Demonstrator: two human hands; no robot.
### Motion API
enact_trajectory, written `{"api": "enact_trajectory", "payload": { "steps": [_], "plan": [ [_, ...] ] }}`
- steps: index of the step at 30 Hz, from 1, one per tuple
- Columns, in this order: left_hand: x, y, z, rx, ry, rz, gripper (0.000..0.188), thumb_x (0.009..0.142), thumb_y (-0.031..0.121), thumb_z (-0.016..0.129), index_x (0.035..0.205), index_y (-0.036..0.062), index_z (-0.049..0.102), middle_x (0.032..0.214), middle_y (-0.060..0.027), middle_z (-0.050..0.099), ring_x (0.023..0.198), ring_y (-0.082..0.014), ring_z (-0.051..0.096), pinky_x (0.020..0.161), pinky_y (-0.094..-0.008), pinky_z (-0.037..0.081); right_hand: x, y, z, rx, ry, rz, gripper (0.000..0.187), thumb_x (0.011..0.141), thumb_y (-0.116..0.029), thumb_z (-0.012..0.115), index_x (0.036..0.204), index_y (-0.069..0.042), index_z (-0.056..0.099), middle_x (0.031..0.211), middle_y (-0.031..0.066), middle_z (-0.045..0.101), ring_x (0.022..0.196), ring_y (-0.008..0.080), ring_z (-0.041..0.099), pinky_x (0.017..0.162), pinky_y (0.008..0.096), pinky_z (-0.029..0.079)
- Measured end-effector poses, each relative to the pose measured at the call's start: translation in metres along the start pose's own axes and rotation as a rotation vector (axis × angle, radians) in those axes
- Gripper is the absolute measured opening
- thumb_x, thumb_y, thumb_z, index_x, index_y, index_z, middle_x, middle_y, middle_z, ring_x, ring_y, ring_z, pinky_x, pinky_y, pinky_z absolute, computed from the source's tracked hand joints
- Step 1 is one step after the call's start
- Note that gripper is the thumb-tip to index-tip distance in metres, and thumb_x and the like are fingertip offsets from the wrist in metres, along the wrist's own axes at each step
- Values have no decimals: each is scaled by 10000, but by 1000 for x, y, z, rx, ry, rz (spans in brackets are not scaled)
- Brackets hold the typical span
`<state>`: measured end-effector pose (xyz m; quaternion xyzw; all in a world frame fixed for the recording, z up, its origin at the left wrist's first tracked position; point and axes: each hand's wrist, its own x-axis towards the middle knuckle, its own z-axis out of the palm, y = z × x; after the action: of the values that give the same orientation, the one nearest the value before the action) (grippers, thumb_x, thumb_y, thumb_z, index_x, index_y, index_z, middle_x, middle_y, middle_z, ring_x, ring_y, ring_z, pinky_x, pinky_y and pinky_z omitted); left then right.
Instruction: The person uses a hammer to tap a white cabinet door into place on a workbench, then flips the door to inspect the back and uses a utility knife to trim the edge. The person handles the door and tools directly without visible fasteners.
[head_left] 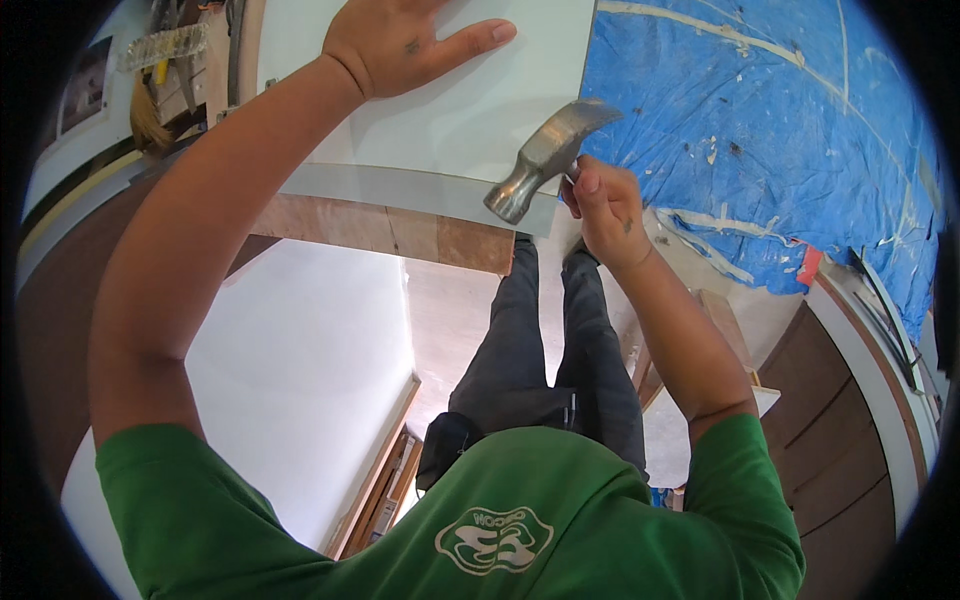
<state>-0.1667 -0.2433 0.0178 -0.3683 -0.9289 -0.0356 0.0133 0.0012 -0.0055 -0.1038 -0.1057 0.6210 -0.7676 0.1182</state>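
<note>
The right hand (603,205) is closed around the handle of a steel claw hammer (548,157), whose head lies up and to the left of the fist, over the near right corner of the white panel (470,120). The hammer's long axis runs diagonally across that corner. The left hand (400,42) lies open, palm flat on the panel farther in, thumb extended. The panel rests on a wooden board (390,230).

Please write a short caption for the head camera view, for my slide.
Left hand pressed flat on a white panel; right hand holding a steel claw hammer at its edge.
</note>
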Motion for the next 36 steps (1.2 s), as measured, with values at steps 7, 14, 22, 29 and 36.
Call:
{"api": "enact_trajectory", "payload": {
  "steps": [7,14,22,29,36],
  "plan": [
    [-4,2,4,72,5,-47,765,958,542,575,1562,102,410,1634,-210,349,1509,-407,318,1226,-588,227,-13,-1,6,-89,38,6,592,1078,-524,479,726,-49,444,685,48,513,605,130,477,537,277,362],
    [-5,0,6,76,13,-61,767,964,548,561,1566,95,412,1637,-214,348,1519,-408,304,1240,-574,198,-19,2,10,-79,53,-7,590,1074,-519,495,722,-47,462,698,48,521,614,127,474,548,279,367],
    [1,-2,4,64,-23,-14,762,986,541,534,1567,66,408,1641,-222,345,1520,-412,303,1245,-544,194,-28,-1,23,368,138,184,547,1060,-490,560,766,-29,541,668,1,466,605,116,417,557,294,348],
    [-5,-18,17,33,-5,79,768,1021,536,477,1601,50,343,1667,-212,298,1545,-396,253,1258,-526,156,-18,-18,31,819,292,454,239,1001,-269,664,1010,-32,642,600,-40,416,507,80,391,494,260,339],
    [5,-24,22,-50,48,211,644,1051,409,482,1608,109,360,1658,-122,348,1537,-302,299,1274,-416,200,-12,-7,32,1141,238,336,170,904,-79,759,989,-1,635,677,15,551,477,86,467,426,248,353]
  ]
}}
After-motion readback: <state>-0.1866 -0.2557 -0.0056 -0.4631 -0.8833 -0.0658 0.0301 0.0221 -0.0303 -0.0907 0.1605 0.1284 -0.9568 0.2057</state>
